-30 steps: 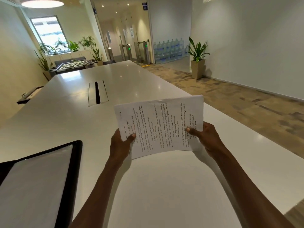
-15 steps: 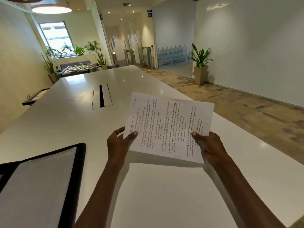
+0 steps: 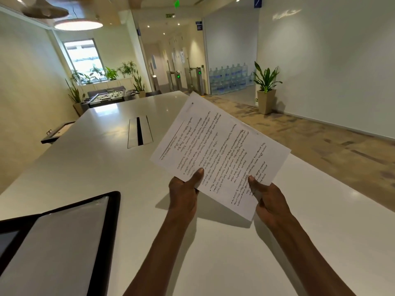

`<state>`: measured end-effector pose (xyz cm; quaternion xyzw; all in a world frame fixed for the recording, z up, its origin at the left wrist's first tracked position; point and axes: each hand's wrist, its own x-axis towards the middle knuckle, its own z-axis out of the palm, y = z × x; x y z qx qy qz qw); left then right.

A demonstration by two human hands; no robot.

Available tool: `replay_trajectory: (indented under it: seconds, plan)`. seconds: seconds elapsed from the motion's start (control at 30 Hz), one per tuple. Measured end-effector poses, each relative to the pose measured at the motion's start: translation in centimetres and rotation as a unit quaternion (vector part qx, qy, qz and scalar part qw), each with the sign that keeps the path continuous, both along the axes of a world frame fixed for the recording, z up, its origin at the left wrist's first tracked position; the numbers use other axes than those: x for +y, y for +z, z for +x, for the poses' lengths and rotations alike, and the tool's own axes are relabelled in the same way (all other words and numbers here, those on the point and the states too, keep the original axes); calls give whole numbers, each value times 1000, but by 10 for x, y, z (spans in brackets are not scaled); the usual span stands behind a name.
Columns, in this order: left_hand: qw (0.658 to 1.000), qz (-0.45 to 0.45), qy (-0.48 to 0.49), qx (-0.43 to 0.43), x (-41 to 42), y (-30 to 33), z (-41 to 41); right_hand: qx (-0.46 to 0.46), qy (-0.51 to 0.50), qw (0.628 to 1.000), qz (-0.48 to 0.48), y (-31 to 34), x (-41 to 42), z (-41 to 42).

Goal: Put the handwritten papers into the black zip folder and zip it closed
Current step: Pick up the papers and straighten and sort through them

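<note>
Above glossy white table (image 3: 89, 167): L hand (image 3: 183, 194) & R hand (image 3: 270, 202) pinch flat handwritten papers (image 3: 220, 152); black zip folder (image 3: 106, 231) open.

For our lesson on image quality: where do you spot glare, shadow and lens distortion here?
Head view: window glare on the glossy white table; the handwritten white papers cast a shadow beneath both hands; wide-angle bending curves the black zip folder edge.

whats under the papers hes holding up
Under the handwritten papers only the bare white table and their shadow show. Fingers of the left hand and right hand behind the sheets are hidden.
</note>
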<state>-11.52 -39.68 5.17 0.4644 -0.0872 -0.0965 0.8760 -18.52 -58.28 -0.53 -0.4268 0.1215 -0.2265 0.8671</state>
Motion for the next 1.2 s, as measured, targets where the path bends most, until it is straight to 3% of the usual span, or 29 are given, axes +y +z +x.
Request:
replay_trajectory:
  seconds: [0.23, 0.37, 0.57, 0.67, 0.77, 1.0, 1.2]
  plan:
    - [998, 54, 23, -38, -5, 5, -1, -10, 16, 998, 53, -2, 7, -2]
    - [982, 138, 67, -109, 1, 15, 6, 47, -33, 998, 23, 6, -6, -9]
    - [948, 242, 103, -181, 14, 39, 23, 82, -116, 983, -117, 32, -34, -9]
    - [932, 283, 88, -210, 16, 49, 26, 83, -74, 962, -251, 49, -40, -11]
    - [920, 307, 70, -235, 14, 52, 26, 48, -16, 946, -322, 61, -38, -10]
    - [923, 295, 56, -243, 12, 47, 26, 14, -52, 942, -330, 55, -24, -7]
    - [922, 322, 14, -216, 15, 5, 23, 76, -32, 929, -361, 18, -14, -7]
